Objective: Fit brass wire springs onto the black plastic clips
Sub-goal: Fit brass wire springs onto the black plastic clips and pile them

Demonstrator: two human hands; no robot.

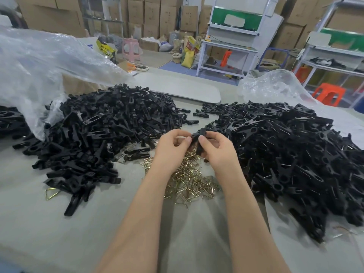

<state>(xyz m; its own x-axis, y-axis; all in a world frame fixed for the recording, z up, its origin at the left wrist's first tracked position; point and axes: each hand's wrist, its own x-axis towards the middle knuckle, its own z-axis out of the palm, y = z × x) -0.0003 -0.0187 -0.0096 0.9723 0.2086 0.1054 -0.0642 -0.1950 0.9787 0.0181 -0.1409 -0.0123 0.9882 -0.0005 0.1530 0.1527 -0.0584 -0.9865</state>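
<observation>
Both hands are up together over the middle of the desk. The right hand has its fingers curled under a small black plastic clip, thumb pressed on top; the left hand comes in from the other side, thumb and forefinger pinching the clip's near end. The fingers cover most of the piece, so I cannot tell whether a spring sits between those fingertips.

Straight below, partly hidden by both wrists, a loose heap of bent brass wire springs lies on the pale grey desk; one stray brass spring lies apart at the foot of the left pile.

That left pile is a big mound of loose black plastic clip pieces; its far side runs under a crumpled clear plastic bag, and more black parts at the far left are cut off by the frame. On the right sits a second mound of black clips with thin wire glinting among them; its right side runs out of view, and another clear bag rises behind it.

Between the mounds, further back, lies a flat grey board with rounded corners; beyond it are stacked brown cardboard boxes and an orange plastic stool, all too soft to read in detail.
</observation>
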